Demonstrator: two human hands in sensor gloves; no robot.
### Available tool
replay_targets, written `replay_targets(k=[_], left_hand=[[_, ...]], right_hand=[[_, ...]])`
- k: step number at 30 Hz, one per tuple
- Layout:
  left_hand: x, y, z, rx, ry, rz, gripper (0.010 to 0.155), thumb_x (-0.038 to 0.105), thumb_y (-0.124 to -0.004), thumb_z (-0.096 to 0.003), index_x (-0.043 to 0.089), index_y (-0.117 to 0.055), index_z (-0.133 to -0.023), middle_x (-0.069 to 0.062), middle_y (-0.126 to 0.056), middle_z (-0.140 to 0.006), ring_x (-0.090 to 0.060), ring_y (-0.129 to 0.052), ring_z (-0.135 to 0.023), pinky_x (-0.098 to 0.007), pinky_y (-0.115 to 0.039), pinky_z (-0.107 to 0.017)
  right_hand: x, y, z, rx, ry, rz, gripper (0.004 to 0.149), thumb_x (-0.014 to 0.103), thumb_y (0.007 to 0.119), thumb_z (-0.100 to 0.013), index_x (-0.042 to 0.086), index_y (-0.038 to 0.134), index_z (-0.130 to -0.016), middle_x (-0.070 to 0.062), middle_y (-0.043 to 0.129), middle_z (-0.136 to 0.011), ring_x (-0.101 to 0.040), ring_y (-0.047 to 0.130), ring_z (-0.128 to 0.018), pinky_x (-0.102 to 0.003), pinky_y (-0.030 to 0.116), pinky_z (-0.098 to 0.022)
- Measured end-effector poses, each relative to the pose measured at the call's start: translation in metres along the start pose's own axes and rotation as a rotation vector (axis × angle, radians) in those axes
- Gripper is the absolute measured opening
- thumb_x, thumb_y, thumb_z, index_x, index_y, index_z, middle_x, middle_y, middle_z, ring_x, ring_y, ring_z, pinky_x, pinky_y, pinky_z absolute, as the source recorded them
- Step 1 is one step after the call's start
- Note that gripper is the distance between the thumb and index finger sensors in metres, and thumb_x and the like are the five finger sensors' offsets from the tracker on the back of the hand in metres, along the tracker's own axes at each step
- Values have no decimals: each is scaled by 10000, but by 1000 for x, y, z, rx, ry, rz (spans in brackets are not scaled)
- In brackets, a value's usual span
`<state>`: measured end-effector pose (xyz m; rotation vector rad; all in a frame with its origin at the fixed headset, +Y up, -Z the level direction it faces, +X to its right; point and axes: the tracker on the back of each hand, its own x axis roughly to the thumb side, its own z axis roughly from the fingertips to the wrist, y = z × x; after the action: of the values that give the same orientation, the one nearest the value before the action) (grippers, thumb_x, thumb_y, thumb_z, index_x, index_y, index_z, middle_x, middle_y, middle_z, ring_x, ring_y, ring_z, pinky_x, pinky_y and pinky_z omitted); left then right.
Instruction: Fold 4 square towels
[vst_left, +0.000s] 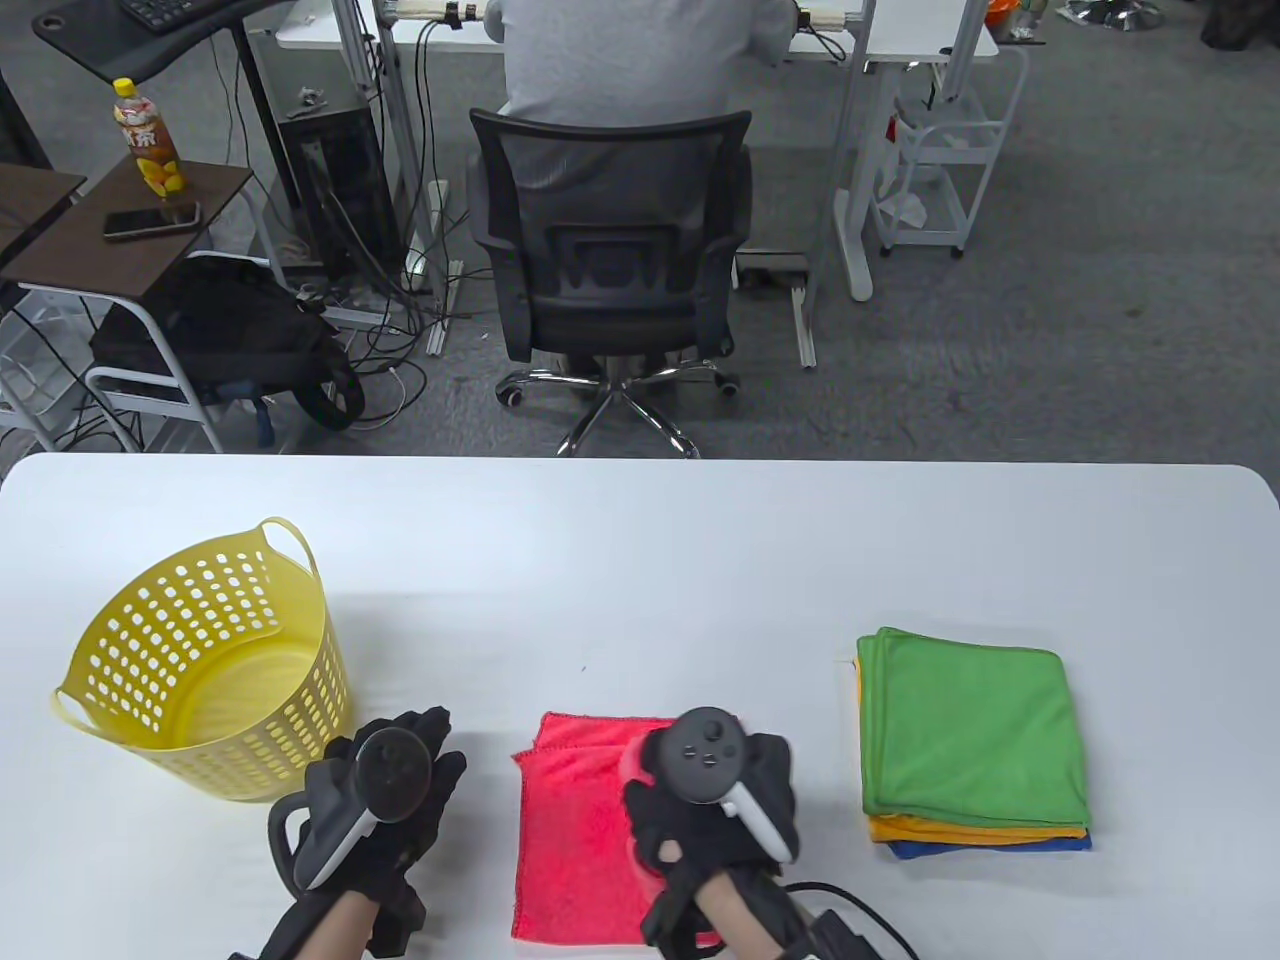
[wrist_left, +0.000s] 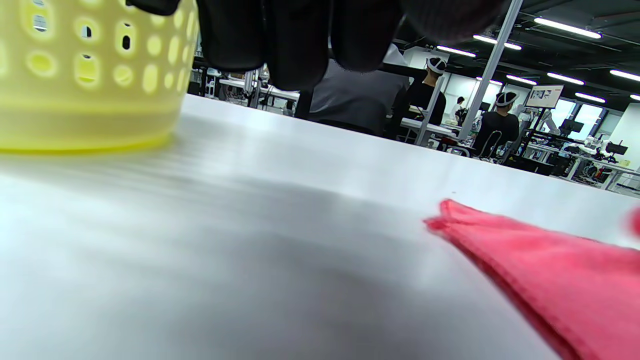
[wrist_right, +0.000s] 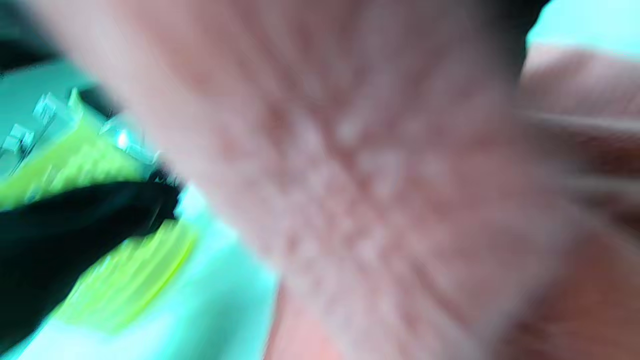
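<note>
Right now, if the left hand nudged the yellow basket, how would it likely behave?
The basket looks like thin perforated plastic holding nothing visible, so probably light and apt to slide on the smooth table. It is tall with a narrower base, so a high push might tip it.

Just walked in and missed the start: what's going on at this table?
A person in sensor gloves is folding towels. The right hand rests on a red towel lying partly folded near the table's front edge. The left hand is off the cloth, beside a yellow basket. A folded stack, green towel on top, sits to the right.
</note>
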<state>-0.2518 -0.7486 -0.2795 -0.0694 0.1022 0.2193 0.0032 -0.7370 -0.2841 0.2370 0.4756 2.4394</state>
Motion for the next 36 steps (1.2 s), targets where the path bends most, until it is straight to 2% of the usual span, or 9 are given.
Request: replay_targets(k=[2, 4, 11, 20, 24, 26, 28, 31, 36], left_hand=[[0, 0, 0, 5, 2, -3, 608, 585, -654, -507, 386, -657, -1081, 30, -723, -1143, -301, -687, -1113, -566, -481, -867], [0, 0, 0, 4, 4, -4, 607, 584, -654, -507, 387, -655, -1081, 30, -723, -1142, -301, -688, -1113, -565, -481, -866], [1, -1, -2, -16, 1, -10, 606, 587, -650, -509, 391, -652, -1082, 32, -716, -1148, -298, -679, -1119, -567, -475, -869], [8, -7, 2, -85, -75, 2, 625, 614, -640, -495, 416, -638, -1088, 37, -694, -1165, -301, -642, -1142, -581, -446, -875], [13, -12, 3, -107, -97, -6, 637, 622, -649, -490, 410, -638, -1091, 35, -688, -1170, -306, -628, -1149, -587, -438, -874], [16, -13, 4, -109, -107, -37, 638, 624, -650, -489, 411, -638, -1090, 35, -688, -1170, -306, -626, -1151, -587, -438, -875], [17, -14, 4, -111, -112, -53, 637, 626, -648, -489, 415, -635, -1090, 38, -684, -1173, -304, -622, -1153, -587, -435, -876], [17, -14, 2, -114, -109, -46, 636, 626, -647, -490, 417, -634, -1091, 38, -681, -1175, -304, -616, -1156, -588, -431, -876], [14, -15, 0, -117, -98, -53, 634, 624, -646, -492, 419, -631, -1092, 40, -677, -1177, -303, -612, -1158, -587, -430, -878]], right_hand=[[13, 22, -9, 162, -49, -36, 773, 392, 793, -502, -58, 493, -1054, -361, 734, -934, -233, 1064, -440, -556, 820, -514], [18, 20, -5, 172, -78, -107, 802, 408, 772, -509, -60, 447, -1074, -381, 694, -964, -256, 1061, -462, -572, 808, -519], [-13, -33, 8, 131, -162, -396, 804, 435, 706, -542, -49, 392, -1102, -429, 541, -1040, -508, 896, -751, -679, 703, -566], [14, 58, -3, 504, -125, -592, 906, 527, 642, -539, -40, 228, -1111, -453, 316, -1083, -683, 552, -889, -795, 596, -535], [24, 62, -2, 589, -215, -577, 966, 572, 633, -531, -34, 151, -1107, -462, 195, -1083, -730, 352, -896, -863, 414, -464], [25, 41, 4, 489, -263, -571, 932, 558, 634, -541, -29, 193, -1115, -445, 234, -1096, -687, 386, -934, -848, 390, -515], [16, 3, 9, 233, -216, -443, 829, 489, 679, -534, -42, 397, -1105, -430, 447, -1082, -616, 610, -906, -791, 519, -568], [-20, -41, 9, 6, 31, -169, 719, 438, 699, -549, -52, 571, -1060, -413, 664, -985, -501, 817, -756, -688, 654, -551], [-80, -35, -2, 63, 390, 164, 684, 441, 731, -550, -66, 670, -1005, -357, 776, -863, -393, 869, -593, -620, 694, -515]])
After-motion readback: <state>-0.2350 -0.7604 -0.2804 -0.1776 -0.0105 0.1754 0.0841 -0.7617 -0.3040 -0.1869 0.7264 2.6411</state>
